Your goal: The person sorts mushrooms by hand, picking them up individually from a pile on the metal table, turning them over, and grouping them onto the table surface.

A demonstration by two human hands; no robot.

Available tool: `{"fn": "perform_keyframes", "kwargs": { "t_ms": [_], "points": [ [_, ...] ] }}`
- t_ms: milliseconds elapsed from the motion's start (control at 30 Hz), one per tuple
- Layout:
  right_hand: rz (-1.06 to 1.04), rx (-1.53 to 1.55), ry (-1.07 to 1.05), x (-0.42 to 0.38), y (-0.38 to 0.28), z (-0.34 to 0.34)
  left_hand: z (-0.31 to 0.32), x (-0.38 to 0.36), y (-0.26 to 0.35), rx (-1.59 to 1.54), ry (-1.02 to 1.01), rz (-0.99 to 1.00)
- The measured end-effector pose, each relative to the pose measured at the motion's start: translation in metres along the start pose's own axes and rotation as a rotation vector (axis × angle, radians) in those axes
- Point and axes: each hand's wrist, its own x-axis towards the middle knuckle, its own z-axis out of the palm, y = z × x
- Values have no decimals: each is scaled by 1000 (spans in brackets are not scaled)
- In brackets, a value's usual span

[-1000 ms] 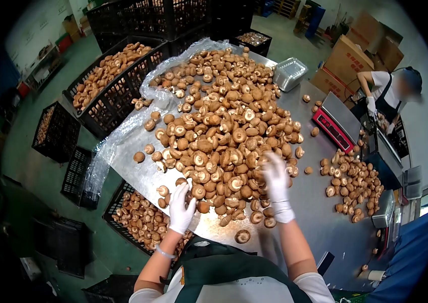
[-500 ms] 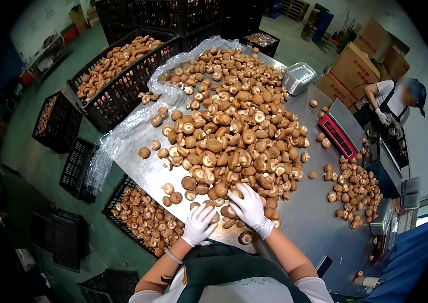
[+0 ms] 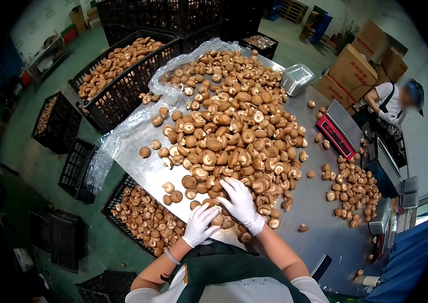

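A big heap of brown shiitake mushrooms (image 3: 244, 126) covers the metal table (image 3: 145, 177). My right hand (image 3: 241, 204), in a white glove, lies palm down on the near edge of the heap with fingers stretched and parted. Beside it, my left hand (image 3: 199, 226), also gloved in white, reaches over the front edge of the table. Its fingers are extended and slightly spread, against a few mushrooms (image 3: 218, 219) between the two hands. What lies under both palms is hidden.
Below the table's left edge stands a black crate of mushrooms (image 3: 148, 222); another full crate (image 3: 118, 60) is at the back left. To the right are a red scale (image 3: 336, 132), a smaller mushroom pile (image 3: 354, 192) and clear plastic trays (image 3: 296, 80). A co-worker (image 3: 388, 108) stands beyond.
My right hand has shifted slightly left and toward me, over the near mushrooms. A single mushroom now lies on the table to the right of my right forearm. My left hand has barely moved.
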Motion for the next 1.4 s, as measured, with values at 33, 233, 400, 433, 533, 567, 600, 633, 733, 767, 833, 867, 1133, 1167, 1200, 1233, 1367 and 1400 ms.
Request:
{"fn": "perform_keyframes", "kwargs": {
  "t_ms": [33, 233, 400, 433, 533, 567, 600, 633, 733, 767, 833, 867, 1133, 1167, 1200, 1233, 1367, 1400],
  "points": [
    [9, 24, -25, 10, -5, 4, -6, 2, 3, -98, 83, -76],
    [166, 624, -57, 17, -12, 22, -34, 14, -2, -1626, 292, -1013],
    [138, 545, -205, -1, -27, 14, -25, 12, -10, -1820, 212, -1010],
    [21, 378, -231, -2, -31, 12, -22, 14, -7, -1779, 115, -986],
    [32, 229, -364, -12, -32, 11, -15, 20, 8, -1577, 48, -1054],
    [97, 305, -321, -15, -29, 12, -15, 20, -5, -1283, 1, -966],
    [162, 382, -280, -17, -26, 10, -15, 22, -19, -991, -42, -873],
    [189, 504, -157, -19, -22, 6, -21, 31, -20, -590, 163, -749],
    [737, 1271, -162, -27, -1, 5, -39, 50, -42, 41, 243, -569],
    [842, 1355, -168, -35, 16, 13, -36, 53, -49, 75, 242, -509],
    [811, 1035, -277, -31, 11, 5, -30, 57, -62, 130, 195, -400],
    [620, 826, -284, -30, 7, 12, -27, 56, -66, 130, 197, -402],
    [-116, -307, -576, -25, -30, 41, -52, 41, -50, -1680, 294, -737],
    [-108, -224, -554, -26, -27, 41, -54, 36, -52, -1732, 273, -715],
    [-49, -77, -519, -22, -27, 36, -57, 31, -51, -1783, 252, -696],
    [21, 119, -512, -23, -22, 33, -60, 27, -49, -1831, 257, -701],
    [614, 1236, -630, -16, -8, 16, -69, 16, -39, -1766, 272, -742],
    [664, 1513, -531, -16, -8, 13, -72, 15, -35, -1728, 243, -735]
  ]
}}
